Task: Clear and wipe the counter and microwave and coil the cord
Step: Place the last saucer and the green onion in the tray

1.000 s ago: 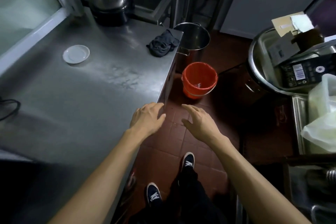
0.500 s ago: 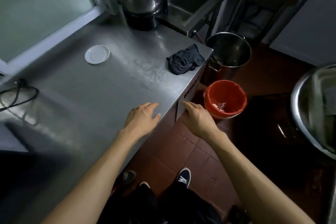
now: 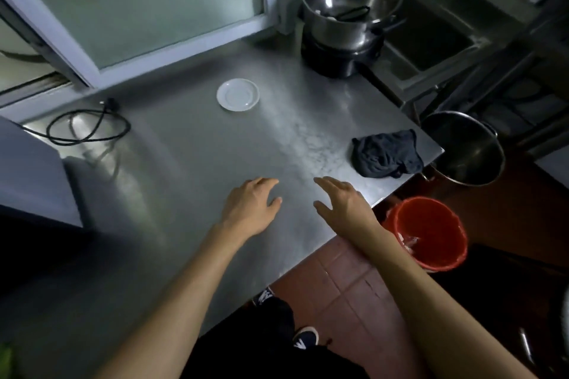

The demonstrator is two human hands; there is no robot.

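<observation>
Two bare hands over a steel counter (image 3: 184, 169), left hand (image 3: 251, 206) and right hand (image 3: 345, 203) both with fingers spread and relaxed, gripping nothing. Microwave (image 3: 27, 175) cut off at the left edge, only a pale corner visible. Black cord (image 3: 87, 128) loosely looped beside it, plug near the window frame. Dark cloth (image 3: 385, 154) crumpled at the far right corner; white saucer (image 3: 237, 94) further back. No readable writing anywhere. Red bucket (image 3: 431, 231) on brown floor tiles, contents unclear.
</observation>
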